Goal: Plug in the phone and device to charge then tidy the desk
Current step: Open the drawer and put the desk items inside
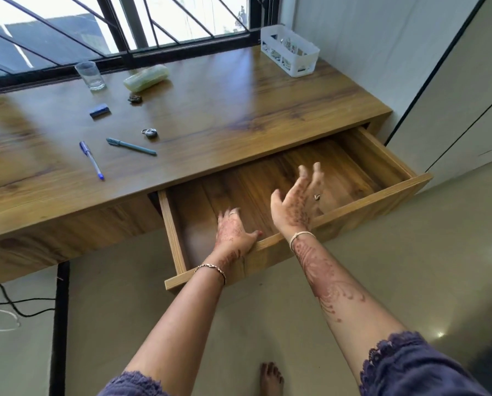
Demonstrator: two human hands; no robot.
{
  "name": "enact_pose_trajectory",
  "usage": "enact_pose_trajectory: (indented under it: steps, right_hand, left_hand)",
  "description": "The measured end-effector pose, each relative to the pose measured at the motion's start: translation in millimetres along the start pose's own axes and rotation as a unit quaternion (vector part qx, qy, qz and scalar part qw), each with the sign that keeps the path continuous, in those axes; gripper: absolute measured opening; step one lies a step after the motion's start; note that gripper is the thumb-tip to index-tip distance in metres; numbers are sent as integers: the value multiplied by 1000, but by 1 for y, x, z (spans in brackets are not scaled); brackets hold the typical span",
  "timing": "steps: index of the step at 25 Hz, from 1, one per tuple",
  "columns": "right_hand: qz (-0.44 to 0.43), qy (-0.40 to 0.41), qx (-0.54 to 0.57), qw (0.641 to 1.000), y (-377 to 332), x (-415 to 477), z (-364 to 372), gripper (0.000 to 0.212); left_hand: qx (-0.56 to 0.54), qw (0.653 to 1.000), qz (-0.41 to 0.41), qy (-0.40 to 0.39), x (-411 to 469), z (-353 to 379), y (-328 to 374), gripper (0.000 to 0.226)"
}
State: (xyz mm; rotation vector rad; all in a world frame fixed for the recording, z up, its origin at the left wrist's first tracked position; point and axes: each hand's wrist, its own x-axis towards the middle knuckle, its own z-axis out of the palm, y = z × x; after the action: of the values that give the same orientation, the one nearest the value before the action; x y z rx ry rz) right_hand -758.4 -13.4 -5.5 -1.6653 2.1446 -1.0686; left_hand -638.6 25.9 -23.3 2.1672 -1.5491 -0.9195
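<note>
1. The pale wooden drawer (382, 201) is drawn out from under the front edge of the brown wooden bench (239, 110), toward its right end.
2. The drawer's front panel is gripped by the left hand (235, 234): the thumb is laid along the top edge and the fingers are hooked down inside.
3. The right hand (296, 201) is held above the drawer with fingers spread, and nothing is held in it.
4. Near the bench's front edge, left of the drawer, a teal capped pen (131, 146) and a blue ballpoint pen (91, 160) are laid apart. A small metal padlock (149, 133) is set just behind the teal one.
5. Toward the rear edge a dark blue block (99, 110), a clear drinking glass (90, 75) and a pale green oblong case (146, 77) are seen.
6. A white slotted plastic basket (290, 50) is set at the rear right corner.
</note>
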Motion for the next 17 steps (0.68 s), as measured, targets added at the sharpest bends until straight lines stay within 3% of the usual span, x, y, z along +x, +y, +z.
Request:
enact_pose_trajectory:
  steps: [4, 8, 17]
  right_hand:
    - [27, -205, -75, 975, 13, -9, 7, 68]
    - [6, -290, -151, 945, 21, -18, 2, 71]
    - [-74, -432, -234, 868, 25, -26, 8, 74]
  left_hand:
    - [-50, 998, -18, -43, -28, 16, -3, 83]
    - [-74, 991, -46, -103, -40, 23, -9, 70]
    - [139, 985, -3, -98, -10, 13, -46, 63]
